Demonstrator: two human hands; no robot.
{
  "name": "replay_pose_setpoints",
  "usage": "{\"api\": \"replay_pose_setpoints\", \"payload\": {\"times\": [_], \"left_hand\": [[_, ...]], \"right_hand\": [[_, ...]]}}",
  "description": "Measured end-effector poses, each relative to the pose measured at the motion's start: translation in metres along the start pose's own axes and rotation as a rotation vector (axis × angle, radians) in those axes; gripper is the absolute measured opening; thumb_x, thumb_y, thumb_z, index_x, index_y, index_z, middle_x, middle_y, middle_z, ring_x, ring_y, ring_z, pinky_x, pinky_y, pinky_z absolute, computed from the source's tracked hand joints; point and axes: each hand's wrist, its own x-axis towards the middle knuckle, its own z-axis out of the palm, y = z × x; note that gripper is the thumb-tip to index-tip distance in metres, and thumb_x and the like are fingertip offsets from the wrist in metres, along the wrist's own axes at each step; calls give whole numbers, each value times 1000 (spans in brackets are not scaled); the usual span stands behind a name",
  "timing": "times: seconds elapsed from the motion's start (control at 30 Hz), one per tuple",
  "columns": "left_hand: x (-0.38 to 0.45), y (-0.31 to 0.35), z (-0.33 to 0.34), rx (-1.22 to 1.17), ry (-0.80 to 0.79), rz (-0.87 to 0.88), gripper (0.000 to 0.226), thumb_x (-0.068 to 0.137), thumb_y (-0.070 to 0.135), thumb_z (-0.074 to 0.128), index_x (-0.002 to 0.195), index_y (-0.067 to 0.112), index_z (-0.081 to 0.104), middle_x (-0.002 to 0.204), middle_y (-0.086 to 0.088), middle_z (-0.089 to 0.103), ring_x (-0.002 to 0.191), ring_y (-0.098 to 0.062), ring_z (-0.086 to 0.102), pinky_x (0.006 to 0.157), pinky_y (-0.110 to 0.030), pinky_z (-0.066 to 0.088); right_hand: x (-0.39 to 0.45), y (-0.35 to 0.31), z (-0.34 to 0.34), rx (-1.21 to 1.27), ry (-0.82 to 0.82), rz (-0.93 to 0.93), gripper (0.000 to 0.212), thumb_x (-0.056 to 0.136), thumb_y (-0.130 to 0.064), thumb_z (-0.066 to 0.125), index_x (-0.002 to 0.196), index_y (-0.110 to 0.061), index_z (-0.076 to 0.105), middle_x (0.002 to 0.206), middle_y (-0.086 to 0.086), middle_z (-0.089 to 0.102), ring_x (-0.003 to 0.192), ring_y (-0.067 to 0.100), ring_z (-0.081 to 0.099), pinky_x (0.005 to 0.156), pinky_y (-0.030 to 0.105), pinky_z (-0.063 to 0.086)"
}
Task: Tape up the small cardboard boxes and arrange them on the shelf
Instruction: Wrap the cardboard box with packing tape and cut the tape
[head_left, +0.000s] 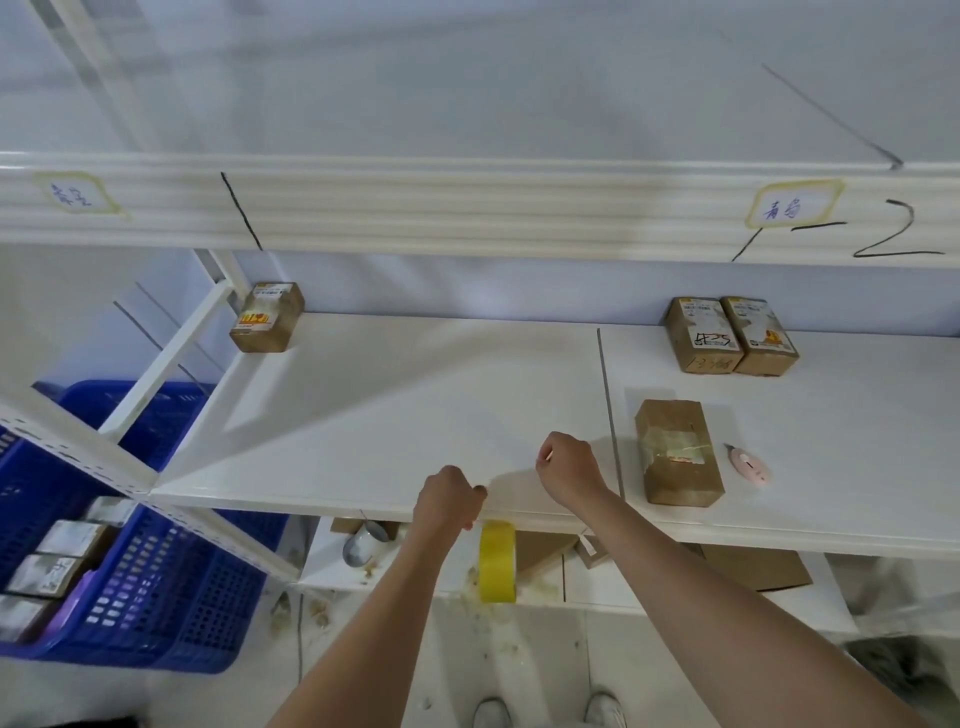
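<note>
A person is standing at a white shelf (395, 395), both bare forearms reaching over its near edge. The left hand (448, 499) is curling its fingers around the top of a yellow tape roll (497, 561), which is hanging on edge just below the shelf's front lip. The right hand (569, 465) is hovering a little farther in and to the right, fingers curled and seemingly pinching the end of a clear strip of tape (511, 483) that is stretching between the two hands; the strip is too faint to be sure of the pinch.

A small cardboard box (675, 452), wrapped with clear tape across its middle, is lying on the shelf just right of the right hand, past a dark dividing line. A pink utility knife (749, 464) is lying just beside that box on its right. Two more labelled boxes (730, 335) are sitting side by side, touching, at the far right of the shelf, and a single labelled box (267, 317) is sitting at the far left corner.

Below and to the left, a blue plastic crate (171, 587) is holding several pale packages. Flat cardboard pieces (753, 566) and a grey tape roll (363, 543) are resting on the lower level. White shoes (545, 712) are showing at the bottom edge.
</note>
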Motion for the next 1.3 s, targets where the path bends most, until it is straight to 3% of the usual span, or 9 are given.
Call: {"api": "replay_pose_setpoints", "payload": {"times": [0.3, 0.4, 0.5, 0.63, 0.73, 0.8, 0.93, 1.07, 1.3], "left_hand": [[-2, 83, 24, -127, -72, 140, 27, 97, 25, 55, 90, 3, 69, 85, -13, 77, 76, -26, 75, 77, -33, 62], [0, 110, 41, -339, -114, 173, 20, 97, 23, 60, 86, 7, 66, 82, -12, 75, 64, -25, 68, 70, -34, 59], [1, 136, 57, -641, -221, 146, 22, 95, 22, 69, 105, 3, 66, 88, -12, 70, 66, -21, 65, 64, -29, 57], [3, 169, 78, -813, -302, 105, 37, 92, 26, 74, 116, 0, 64, 97, -13, 68, 77, -24, 65, 81, -36, 60], [7, 188, 94, -825, -270, 32, 42, 92, 28, 75, 119, -1, 62, 110, -13, 68, 83, -23, 67, 79, -35, 61], [8, 195, 101, -832, -263, 4, 42, 91, 27, 75, 121, 0, 61, 115, -14, 68, 85, -22, 68, 72, -32, 60], [10, 201, 108, -838, -257, -42, 30, 91, 21, 75, 113, 4, 64, 98, -8, 72, 79, -21, 71, 58, -27, 57], [14, 202, 113, -855, -210, -80, 12, 94, 13, 72, 103, 7, 66, 98, -10, 73, 82, -25, 73, 61, -30, 57], [23, 193, 117, -952, -185, -158, 13, 86, 0, 76, 99, -2, 73, 92, -18, 74, 78, -27, 73, 65, -32, 61]], "right_hand": [[0, 19, -65, 41, 217, 25, 9, 99, -10, 54, 98, -11, 63, 93, 4, 66, 84, 22, 63, 68, 34, 54], [-3, 43, -90, 29, 372, 60, 9, 99, -11, 53, 102, -10, 61, 91, 4, 64, 83, 21, 61, 65, 30, 47], [-5, 75, -113, 0, 471, 114, 21, 97, -12, 55, 117, -6, 60, 107, 12, 64, 101, 28, 60, 80, 37, 53], [-5, 109, -129, 45, 356, 299, 49, 97, -22, 64, 140, -11, 44, 133, 19, 50, 124, 36, 52, 97, 47, 52], [-3, 127, -129, 117, 206, 394, 65, 97, -31, 66, 149, -13, 31, 142, 20, 45, 127, 39, 52, 90, 39, 50], [-2, 135, -127, 112, 136, 410, 65, 98, -31, 64, 150, -12, 30, 143, 18, 48, 125, 36, 54, 82, 33, 46], [1, 145, -122, 119, 48, 391, 53, 99, -24, 61, 144, -10, 38, 135, 16, 56, 120, 33, 58, 89, 37, 55], [2, 147, -122, 179, 38, 380, 52, 98, -27, 64, 140, -11, 40, 129, 14, 59, 113, 31, 60, 80, 35, 55], [8, 159, -125, 256, 16, 397, 62, 87, -42, 77, 135, -14, 47, 124, 8, 61, 113, 26, 58, 89, 39, 55]]}}
